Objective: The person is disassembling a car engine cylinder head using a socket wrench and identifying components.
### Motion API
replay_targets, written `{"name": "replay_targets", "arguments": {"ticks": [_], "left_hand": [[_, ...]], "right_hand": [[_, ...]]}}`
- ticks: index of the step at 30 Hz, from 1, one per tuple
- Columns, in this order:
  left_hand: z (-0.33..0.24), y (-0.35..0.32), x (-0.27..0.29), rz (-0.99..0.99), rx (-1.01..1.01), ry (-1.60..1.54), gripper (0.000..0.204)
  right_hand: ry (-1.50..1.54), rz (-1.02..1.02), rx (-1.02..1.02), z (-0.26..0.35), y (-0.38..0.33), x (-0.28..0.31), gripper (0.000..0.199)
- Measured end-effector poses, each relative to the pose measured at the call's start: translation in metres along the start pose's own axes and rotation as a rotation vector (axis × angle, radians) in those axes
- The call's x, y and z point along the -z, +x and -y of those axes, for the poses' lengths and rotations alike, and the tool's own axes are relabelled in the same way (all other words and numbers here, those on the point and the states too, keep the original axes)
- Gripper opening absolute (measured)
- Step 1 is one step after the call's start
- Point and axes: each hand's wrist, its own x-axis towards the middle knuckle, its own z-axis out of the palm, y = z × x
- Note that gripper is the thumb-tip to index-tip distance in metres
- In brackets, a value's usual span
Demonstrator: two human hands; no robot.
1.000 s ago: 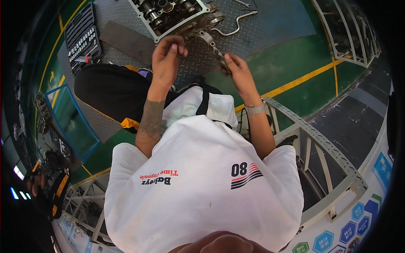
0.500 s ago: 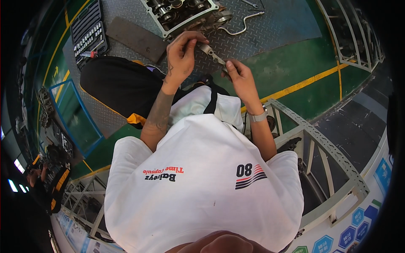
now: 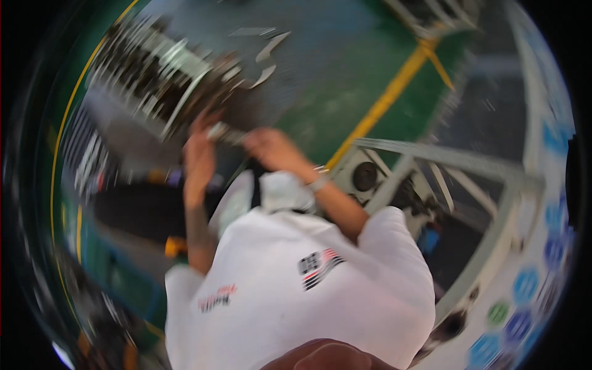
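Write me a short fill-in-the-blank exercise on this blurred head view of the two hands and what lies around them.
1. Both hands, the left hand and the right hand, close on one small ____ part.
2. The person's shirt is ____.
3. The line on the green floor is ____.

Missing words: metal; white; yellow

Heavy motion blur smears the whole frame under bright, even light, streaking the metal part [image 3: 225, 132] held between both hands and the engine block [image 3: 154, 80] just beyond their grip. Fisheye distortion bends the yellow floor line [image 3: 385, 102] and darkens the circular rim.
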Motion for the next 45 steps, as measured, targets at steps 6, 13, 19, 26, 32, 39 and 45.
{"name": "replay_targets", "arguments": {"ticks": [6,13,19,26,32,39,45], "left_hand": [[0.034,0.007,-0.052,0.106,0.086,0.420,0.035],[0.075,0.008,-0.108,0.287,0.044,0.158,0.054],[0.115,0.008,-0.093,0.453,0.365,0.131,0.062],[0.167,0.007,-0.077,0.418,0.538,0.084,0.052],[0.188,0.009,-0.065,0.497,0.544,0.116,0.048],[0.200,0.009,-0.055,0.452,0.588,0.213,0.046],[0.204,0.007,-0.054,0.456,0.598,0.240,0.046]], "right_hand": [[-0.155,0.093,-0.182,-0.014,-0.009,0.015,0.066],[0.097,-0.135,-0.540,-0.032,-0.066,0.095,0.079],[-0.178,-0.704,-0.519,0.069,-0.195,0.271,0.085],[-0.456,-1.312,-0.839,0.176,-0.427,0.400,0.069],[-0.402,-1.410,-1.237,0.157,-0.607,0.429,0.060],[-0.279,-1.262,-1.765,0.089,-0.726,0.431,0.064],[-0.592,-0.991,-1.961,0.058,-0.760,0.429,0.074]]}}
